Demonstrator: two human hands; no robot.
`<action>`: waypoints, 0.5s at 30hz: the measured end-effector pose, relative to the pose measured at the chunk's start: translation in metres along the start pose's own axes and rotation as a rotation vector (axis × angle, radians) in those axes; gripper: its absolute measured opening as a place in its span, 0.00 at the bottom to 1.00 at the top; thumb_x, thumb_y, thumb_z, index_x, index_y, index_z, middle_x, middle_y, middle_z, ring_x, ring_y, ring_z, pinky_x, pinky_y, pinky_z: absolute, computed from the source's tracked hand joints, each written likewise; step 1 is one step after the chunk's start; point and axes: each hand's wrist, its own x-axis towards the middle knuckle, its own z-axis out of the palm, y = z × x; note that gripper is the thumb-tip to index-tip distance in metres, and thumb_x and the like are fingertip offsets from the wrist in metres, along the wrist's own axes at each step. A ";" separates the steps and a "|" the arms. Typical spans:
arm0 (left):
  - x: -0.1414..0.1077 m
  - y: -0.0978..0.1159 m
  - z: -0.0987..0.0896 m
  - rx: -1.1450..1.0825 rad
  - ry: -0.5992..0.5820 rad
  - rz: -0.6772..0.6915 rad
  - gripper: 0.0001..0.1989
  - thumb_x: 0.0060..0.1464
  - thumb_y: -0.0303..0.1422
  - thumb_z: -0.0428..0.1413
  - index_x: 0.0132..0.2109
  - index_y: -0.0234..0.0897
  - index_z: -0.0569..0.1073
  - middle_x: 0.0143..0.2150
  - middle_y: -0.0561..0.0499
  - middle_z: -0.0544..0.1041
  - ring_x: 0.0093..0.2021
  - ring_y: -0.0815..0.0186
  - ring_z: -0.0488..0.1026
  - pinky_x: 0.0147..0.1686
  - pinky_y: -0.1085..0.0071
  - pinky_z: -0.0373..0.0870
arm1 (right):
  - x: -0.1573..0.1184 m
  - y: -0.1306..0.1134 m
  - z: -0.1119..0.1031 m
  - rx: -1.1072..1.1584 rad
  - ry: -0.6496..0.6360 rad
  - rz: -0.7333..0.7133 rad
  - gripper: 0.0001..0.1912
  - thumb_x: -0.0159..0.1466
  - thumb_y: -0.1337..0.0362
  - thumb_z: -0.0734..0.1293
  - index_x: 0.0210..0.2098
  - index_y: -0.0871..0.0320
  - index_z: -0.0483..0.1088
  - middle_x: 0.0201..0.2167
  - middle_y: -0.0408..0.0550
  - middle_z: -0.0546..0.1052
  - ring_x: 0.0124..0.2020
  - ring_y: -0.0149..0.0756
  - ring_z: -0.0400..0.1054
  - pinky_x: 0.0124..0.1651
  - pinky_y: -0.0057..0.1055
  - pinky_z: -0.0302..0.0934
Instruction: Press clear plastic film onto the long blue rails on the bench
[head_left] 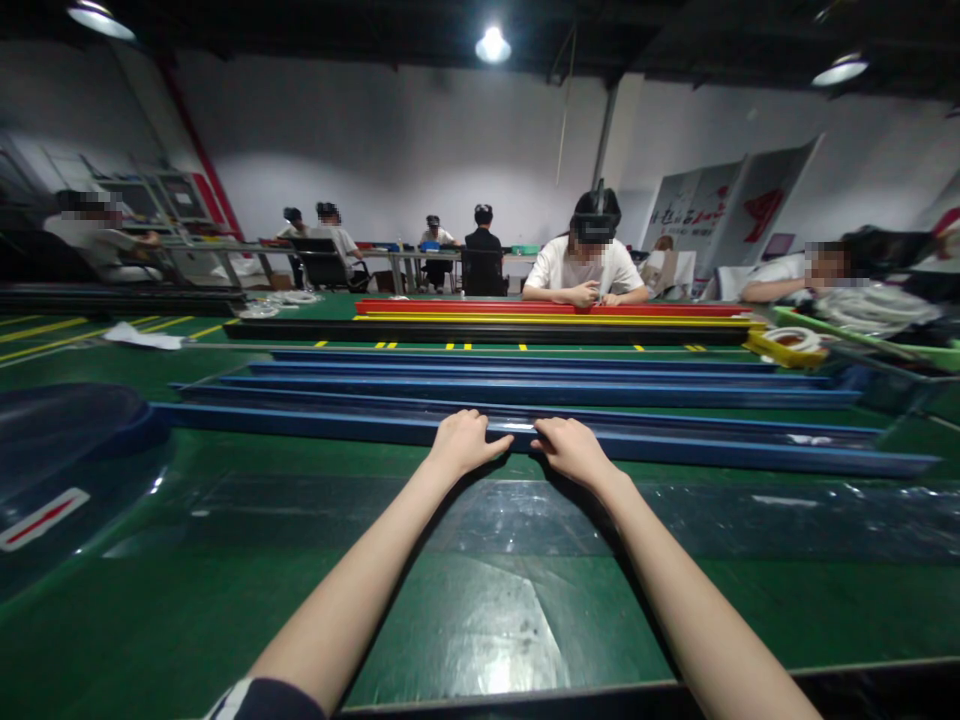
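Observation:
Both arms reach forward over a green table (615, 620) to the nearest long blue channel strip (712, 446). My left hand (466, 440) rests on the strip near its middle, its fingers curled over the edge and its thumb pointing right. Just to the right, my right hand (571, 448) grips the same strip, fingertips over its edge. A small gap separates the two hands. Behind this strip lie more blue strips (525, 386), roughly parallel. A clear plastic sheet (300, 510) lies flat in front of the strips, under my forearms.
Beyond the blue strips lie a black strip (300, 330), a yellow strip (637, 322) and a red strip (450, 307). A rolled blue film (67, 450) is at the left. A person (555, 265) sits across the table. A yellow tray (787, 350) holds white coils.

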 end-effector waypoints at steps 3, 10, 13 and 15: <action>0.001 -0.001 -0.001 -0.011 -0.022 -0.029 0.30 0.52 0.56 0.43 0.35 0.33 0.75 0.37 0.41 0.77 0.41 0.57 0.73 0.39 0.68 0.67 | 0.000 0.000 -0.001 -0.001 -0.008 0.006 0.09 0.64 0.63 0.58 0.41 0.58 0.66 0.42 0.50 0.74 0.44 0.37 0.67 0.40 0.28 0.51; 0.005 -0.001 -0.005 -0.036 -0.075 -0.078 0.33 0.49 0.59 0.43 0.36 0.32 0.75 0.38 0.40 0.77 0.41 0.55 0.74 0.39 0.67 0.68 | 0.000 -0.002 -0.003 -0.004 -0.033 0.019 0.10 0.65 0.62 0.57 0.41 0.58 0.66 0.43 0.50 0.74 0.45 0.36 0.66 0.41 0.28 0.52; 0.006 0.000 -0.007 -0.038 -0.102 -0.090 0.34 0.48 0.59 0.43 0.36 0.31 0.75 0.39 0.38 0.77 0.41 0.54 0.74 0.39 0.66 0.68 | 0.000 -0.002 -0.003 -0.006 -0.024 0.013 0.09 0.65 0.62 0.57 0.40 0.57 0.66 0.42 0.50 0.74 0.44 0.36 0.66 0.40 0.28 0.52; 0.007 0.000 -0.008 -0.033 -0.117 -0.094 0.35 0.48 0.60 0.43 0.36 0.30 0.75 0.39 0.37 0.76 0.42 0.53 0.73 0.40 0.65 0.68 | 0.000 -0.002 -0.002 -0.007 -0.014 0.009 0.09 0.65 0.63 0.57 0.40 0.58 0.66 0.41 0.50 0.75 0.43 0.36 0.67 0.40 0.28 0.52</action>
